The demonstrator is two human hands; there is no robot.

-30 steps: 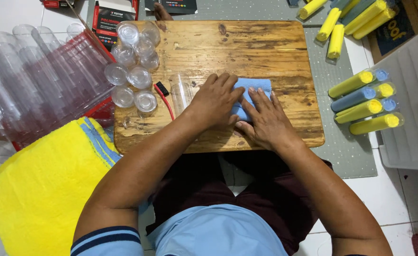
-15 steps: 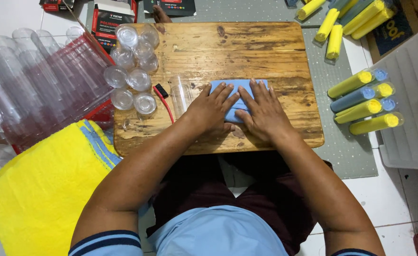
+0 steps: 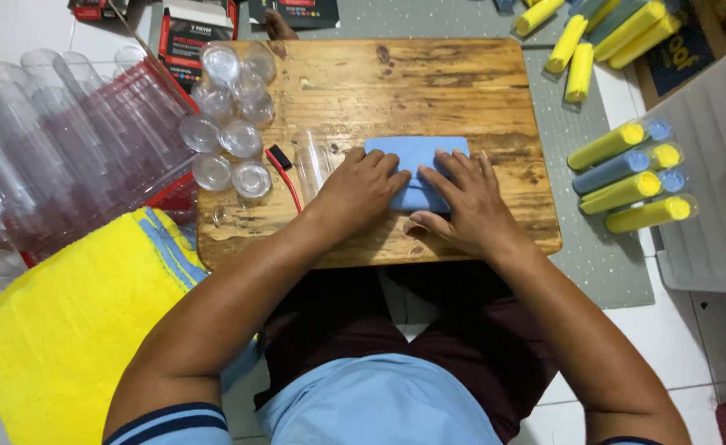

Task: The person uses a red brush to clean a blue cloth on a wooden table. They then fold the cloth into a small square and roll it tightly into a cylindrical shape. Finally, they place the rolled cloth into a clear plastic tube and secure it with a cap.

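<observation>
- Seated person: wearing a light blue shirt with dark-banded sleeves and dark trousers, sitting at the near edge of the wooden board [image 3: 462,74], both forearms reaching forward over it.
- Left hand [image 3: 361,191]: lying palm down, fingers loosely curled, pressing on the near left part of the blue cloth [image 3: 416,152]; gripping nothing.
- Right hand [image 3: 466,200]: lying flat with fingers spread, fingertips resting on the cloth's right half, thumb on the bare wood; gripping nothing.
- Blue cloth: folded into a rectangle, lying flat around the middle of the board, partly under both hands.
- Clear plastic tube [image 3: 312,165]: lying just left of the left hand, beside a red-and-black cable [image 3: 283,169].
- Yellow towel [image 3: 66,330]: sitting heaped to the near left, off the board.
- Clear round caps [image 3: 231,124]: clustering on the board's left side.
- Stacked clear tubes [image 3: 58,140]: lying further left.
- Rolled yellow and blue cloths in tubes [image 3: 630,177]: lying on the grey mat to the right; more yellow rolls [image 3: 597,37] at the far right.
</observation>
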